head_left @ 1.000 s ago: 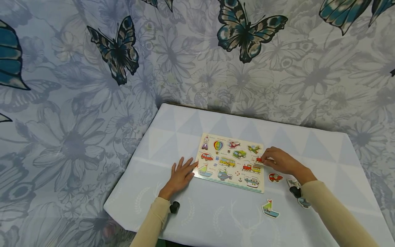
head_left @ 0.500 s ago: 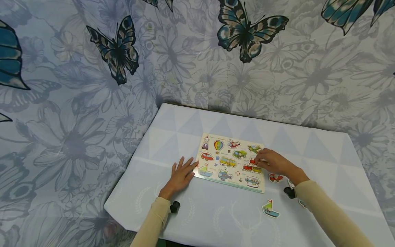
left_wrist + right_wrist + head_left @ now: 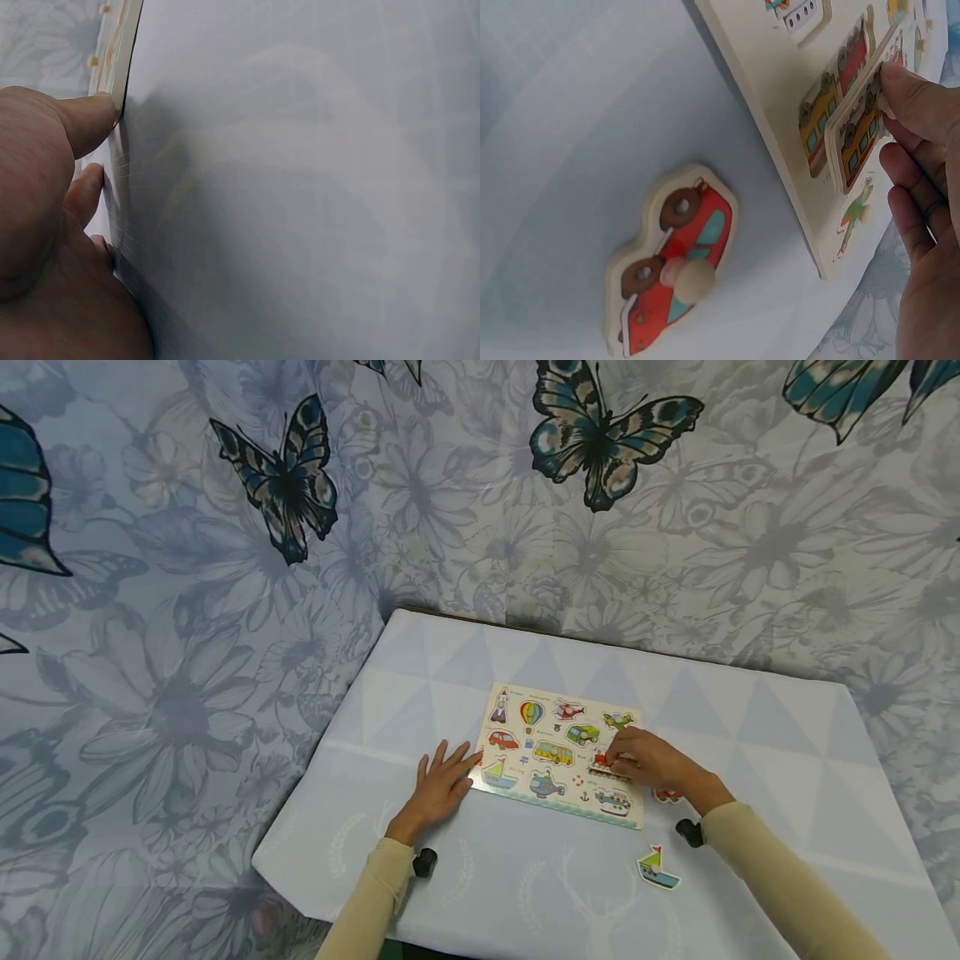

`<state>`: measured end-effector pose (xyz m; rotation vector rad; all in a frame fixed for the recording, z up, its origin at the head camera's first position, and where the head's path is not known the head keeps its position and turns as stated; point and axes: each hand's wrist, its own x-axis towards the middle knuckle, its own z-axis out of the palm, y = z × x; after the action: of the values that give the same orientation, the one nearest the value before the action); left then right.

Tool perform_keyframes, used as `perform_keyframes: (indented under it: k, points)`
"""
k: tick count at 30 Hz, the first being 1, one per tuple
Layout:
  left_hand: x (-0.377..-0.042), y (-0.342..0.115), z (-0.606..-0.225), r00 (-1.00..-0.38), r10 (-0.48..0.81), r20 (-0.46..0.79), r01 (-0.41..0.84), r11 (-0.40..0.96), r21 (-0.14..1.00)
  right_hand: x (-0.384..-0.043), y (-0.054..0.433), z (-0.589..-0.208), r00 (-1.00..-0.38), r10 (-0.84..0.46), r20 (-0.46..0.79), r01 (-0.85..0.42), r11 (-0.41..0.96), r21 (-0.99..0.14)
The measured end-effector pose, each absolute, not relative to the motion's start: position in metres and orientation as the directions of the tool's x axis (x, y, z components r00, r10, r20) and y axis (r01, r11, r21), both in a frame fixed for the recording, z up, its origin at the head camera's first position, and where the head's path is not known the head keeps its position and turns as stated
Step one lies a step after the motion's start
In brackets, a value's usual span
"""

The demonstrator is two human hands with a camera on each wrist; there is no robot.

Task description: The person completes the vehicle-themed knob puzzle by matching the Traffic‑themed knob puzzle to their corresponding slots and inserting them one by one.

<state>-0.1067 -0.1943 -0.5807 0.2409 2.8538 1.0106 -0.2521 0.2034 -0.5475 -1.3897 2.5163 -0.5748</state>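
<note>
My right hand (image 3: 660, 762) is over the right side of a wooden vehicle puzzle board (image 3: 558, 811). Its thumb and fingers pinch a train puzzle piece (image 3: 861, 146), which is tilted close above the train-shaped recess (image 3: 819, 118) in the right wrist view. My left hand (image 3: 437, 787) lies with fingers spread at the board's left edge. In the left wrist view, the thumb (image 3: 90, 120) touches the edge of the board. A red car piece (image 3: 705, 225) with a round wooden knob lies on the table beside the board.
A sailboat piece (image 3: 657, 872) lies on the pale tablecloth (image 3: 555, 893), in front of the board's right corner. My right sleeve (image 3: 780, 868) crosses the table's right part. A butterfly-patterned wall covering (image 3: 465, 510) stands behind the table.
My right hand has moved left with the train piece, from the board's right edge to over the train recess. The forearm now covers pieces seen earlier at right. The left hand stays put.
</note>
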Motion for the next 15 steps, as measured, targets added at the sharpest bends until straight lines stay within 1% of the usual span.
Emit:
perform_keyframes:
  k: [7,15]
  points:
    - [-0.1077,-0.1958,-0.5827,-0.978,0.179,-0.104,0.078,0.785,0.615,-0.2491,0.1985,-0.5570,-0.499,-0.866,0.029,-0.784,0.437,-0.442]
    - [-0.1087,-0.1980,-0.5860,-0.978,0.180,-0.109,0.074,0.781,0.619,-0.2469,0.1953,-0.5576,-0.509,-0.861,0.015,-0.769,0.446,-0.458]
